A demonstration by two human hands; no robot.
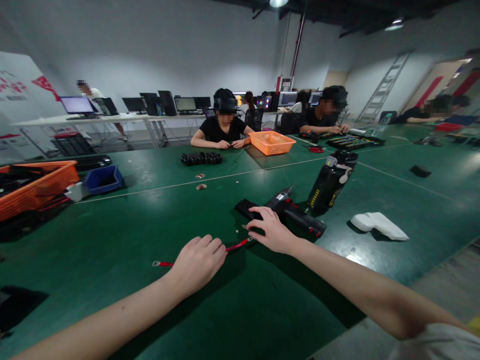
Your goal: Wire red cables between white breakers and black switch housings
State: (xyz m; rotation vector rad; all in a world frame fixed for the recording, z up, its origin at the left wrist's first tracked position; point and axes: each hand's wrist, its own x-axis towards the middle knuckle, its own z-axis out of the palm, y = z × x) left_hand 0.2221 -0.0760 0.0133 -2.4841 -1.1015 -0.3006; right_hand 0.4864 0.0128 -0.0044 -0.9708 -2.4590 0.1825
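Red cable (239, 245) is on the drill's (300, 217) near left side, its middle hidden by the left hand (200, 262) closed around it. Beside the drill, the right hand (270, 230) has parted fingers, contact with the cable's tip unclear, partly covering a black object (244, 207).

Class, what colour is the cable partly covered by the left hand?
The cable is red, seen best in the head view, on either side of the left hand.

cable, centre (237, 246): red | drill, centre right (300, 217): black, red accents | bottle, right (327, 185): black, yellow lettering | table (112, 235): green, pale lines | bin, left (103, 189): blue
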